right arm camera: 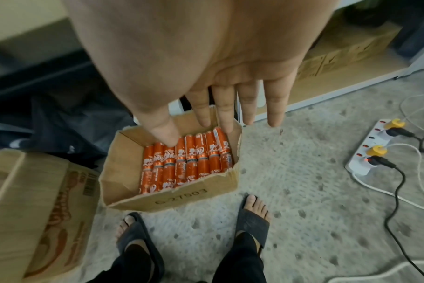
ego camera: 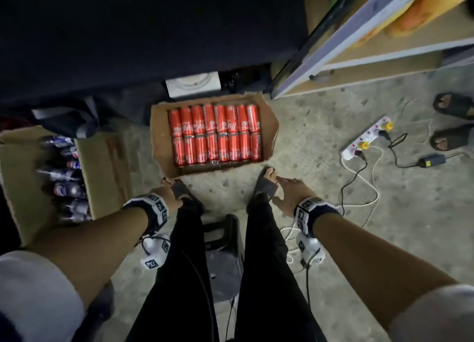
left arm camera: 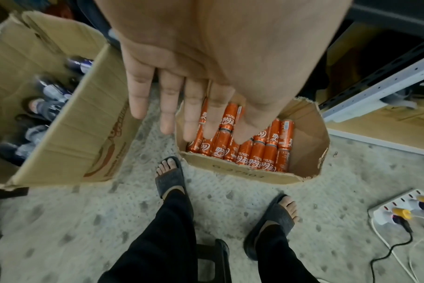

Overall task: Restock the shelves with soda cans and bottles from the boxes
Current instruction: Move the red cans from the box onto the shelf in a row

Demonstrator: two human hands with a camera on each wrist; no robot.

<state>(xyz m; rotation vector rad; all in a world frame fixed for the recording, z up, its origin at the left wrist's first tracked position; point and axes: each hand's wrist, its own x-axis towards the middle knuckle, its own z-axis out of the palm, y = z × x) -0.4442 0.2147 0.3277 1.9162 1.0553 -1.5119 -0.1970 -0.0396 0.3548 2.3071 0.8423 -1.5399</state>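
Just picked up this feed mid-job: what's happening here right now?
A person stands over a low torn cardboard tray of red soda cans lying in two rows on the concrete floor. Both the left hand and the right hand hang open above it with fingers straight, holding nothing. A taller cardboard box of dark bottles sits to the left.
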